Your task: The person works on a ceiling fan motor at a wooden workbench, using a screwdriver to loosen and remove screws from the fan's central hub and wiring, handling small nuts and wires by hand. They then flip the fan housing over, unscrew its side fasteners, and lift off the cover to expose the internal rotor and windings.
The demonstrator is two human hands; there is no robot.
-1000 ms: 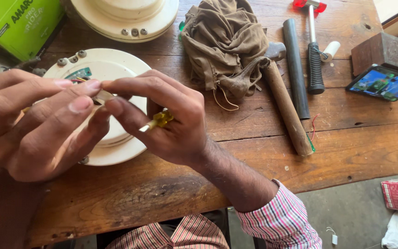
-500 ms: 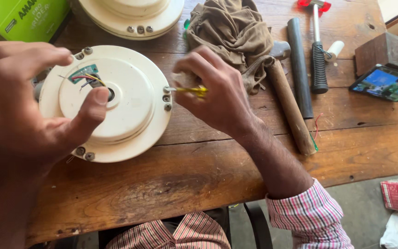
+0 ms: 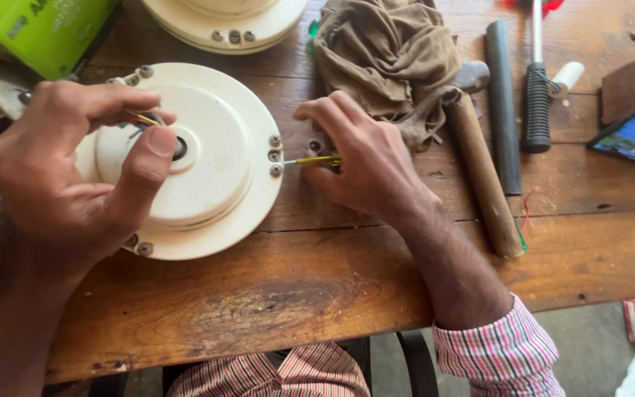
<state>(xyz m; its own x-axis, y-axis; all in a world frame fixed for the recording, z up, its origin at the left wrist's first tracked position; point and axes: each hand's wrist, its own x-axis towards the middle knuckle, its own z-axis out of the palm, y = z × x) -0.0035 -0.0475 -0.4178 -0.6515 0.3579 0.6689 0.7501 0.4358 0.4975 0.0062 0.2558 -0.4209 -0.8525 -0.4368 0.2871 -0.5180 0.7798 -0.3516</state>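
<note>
Worn wooden workbench [image 3: 317, 294] with cream motor housing [image 3: 207, 162], grey floor [image 3: 597, 353] beyond

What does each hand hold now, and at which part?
The right hand holds a yellow screwdriver by its handle. The left hand pinches thin wires over the white disc.

Soft, even daylight falls on my wooden table [image 3: 332, 294], brightest at the upper right, where the top corner washes out to white. My right hand [image 3: 365, 158] casts only a faint shadow; the one under my left hand [image 3: 75, 176] is deeper. The cream fan housing [image 3: 214, 154] shows mild sheen, no hard glare. Focus is sharp centrally; my left forearm at the lower left edge is dark and blurred.
</note>
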